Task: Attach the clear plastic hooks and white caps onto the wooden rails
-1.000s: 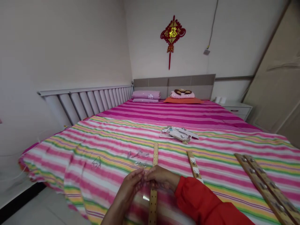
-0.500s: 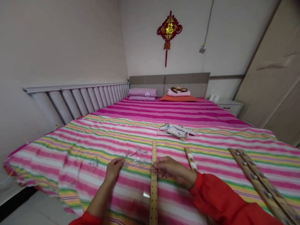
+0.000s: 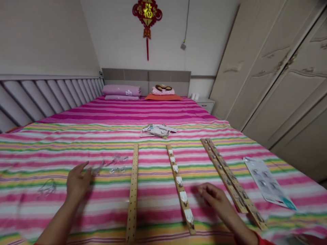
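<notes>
My left hand (image 3: 78, 182) is over the striped cover on the left, thumb and forefinger apart, with nothing visible between them. Just beyond its fingertips lie small clear plastic pieces (image 3: 118, 169). My right hand (image 3: 216, 199) hovers between two sets of strips, its fingers loosely bent and slightly apart, with nothing seen in them. To its left lies a wooden strip (image 3: 182, 190) bearing several white hooks. A bare perforated wooden strip (image 3: 133, 194) lies between my hands. Right of my right hand are two wooden strips (image 3: 224, 173) with metal-looking hooks.
A blister card (image 3: 268, 183) with several hooks lies at the right. Papers and packaging (image 3: 159, 130) are piled farther up the bed. A thin clear tangle (image 3: 47, 187) is at the far left. A railing (image 3: 51, 95) borders the left side; a wardrobe (image 3: 268, 75) stands right.
My view has turned right and down. My right hand has left the perforated strip and moved right, past the strip with white hooks. My left hand has drawn away from the clear pieces, its fingers spreading.
</notes>
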### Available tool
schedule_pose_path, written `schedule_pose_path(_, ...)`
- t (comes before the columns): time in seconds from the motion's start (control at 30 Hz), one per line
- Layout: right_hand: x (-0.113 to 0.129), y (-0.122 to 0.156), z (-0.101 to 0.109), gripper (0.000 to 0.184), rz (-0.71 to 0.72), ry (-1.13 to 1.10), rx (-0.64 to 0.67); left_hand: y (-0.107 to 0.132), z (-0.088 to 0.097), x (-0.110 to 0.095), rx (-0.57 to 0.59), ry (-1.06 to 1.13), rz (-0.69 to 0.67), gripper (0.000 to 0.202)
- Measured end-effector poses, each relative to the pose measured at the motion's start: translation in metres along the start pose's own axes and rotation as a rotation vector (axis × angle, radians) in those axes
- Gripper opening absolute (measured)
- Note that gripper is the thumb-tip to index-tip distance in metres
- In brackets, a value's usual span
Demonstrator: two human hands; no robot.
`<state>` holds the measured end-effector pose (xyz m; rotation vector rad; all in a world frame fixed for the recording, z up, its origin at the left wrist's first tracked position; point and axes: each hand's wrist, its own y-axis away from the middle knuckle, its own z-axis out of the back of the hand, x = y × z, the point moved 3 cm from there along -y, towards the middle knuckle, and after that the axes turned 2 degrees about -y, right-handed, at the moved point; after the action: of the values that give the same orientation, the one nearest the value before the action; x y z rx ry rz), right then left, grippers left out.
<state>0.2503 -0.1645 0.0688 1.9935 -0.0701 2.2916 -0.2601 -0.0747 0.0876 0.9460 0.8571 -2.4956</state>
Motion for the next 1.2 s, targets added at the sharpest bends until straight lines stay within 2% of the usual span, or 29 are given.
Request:
schedule_pose_path(0.1,-0.027,0.038,-0.012,0.026,0.052,0.032,0.041,0.013,0.009,-0.039,-0.041,-0.059,0.023,0.037)
schedule_pose_path(0.17,-0.037,0.057,-0.021,0.023,0.091,0.068,0.033,0.037,0.008,-0.071,0.028,0.067,0.113,0.037)
schedule_pose_path(0.23,-0.042,0.069,-0.029,0.023,0.128,0.055,-0.02,0.077,-0.003,-0.105,0.256,0.257,0.111,0.034)
schedule_pose_path(0.3,-0.044,0.074,-0.034,0.026,0.141,0.037,-0.061,0.13,-0.021,-0.132,0.519,0.388,0.085,0.032)
schedule_pose_path(0.33,-0.046,0.075,-0.036,0.03,0.138,0.037,-0.067,0.157,-0.031,-0.142,0.61,0.421,0.041,0.028)
schedule_pose_path(0.37,-0.047,0.074,-0.037,0.036,0.134,0.043,-0.073,0.184,-0.041,-0.147,0.666,0.442,-0.005,0.022)
schedule_pose_path(0.43,-0.051,0.071,-0.04,0.046,0.132,0.057,-0.089,0.23,-0.059,-0.149,0.707,0.437,-0.064,0.015)
schedule_pose_path(0.5,-0.054,0.069,-0.043,0.045,0.142,0.063,-0.105,0.262,-0.076,-0.145,0.724,0.415,-0.124,0.026)
schedule_pose_path(0.57,-0.057,0.067,-0.045,0.036,0.154,0.065,-0.106,0.282,-0.087,-0.145,0.742,0.405,-0.199,0.043)
schedule_pose_path(0.67,-0.056,0.068,-0.046,0.032,0.151,0.064,-0.123,0.295,-0.096,-0.154,0.778,0.413,-0.268,0.062)
schedule_pose_path(0.77,-0.05,0.069,-0.045,0.032,0.111,0.025,-0.11,0.299,-0.102,-0.168,0.84,0.446,-0.281,0.066)
schedule_pose_path(0.87,-0.048,0.066,-0.045,0.035,0.068,-0.042,-0.056,0.3,-0.108,-0.175,0.855,0.453,-0.237,0.066)
schedule_pose_path(1.03,-0.059,0.053,-0.047,0.046,-0.08,-0.205,-0.037,0.299,-0.118,-0.174,0.812,0.452,-0.183,0.062)
schedule_pose_path(1.2,-0.059,0.045,-0.049,0.048,-0.154,-0.257,-0.073,0.298,-0.125,-0.169,0.796,0.506,-0.193,0.06)
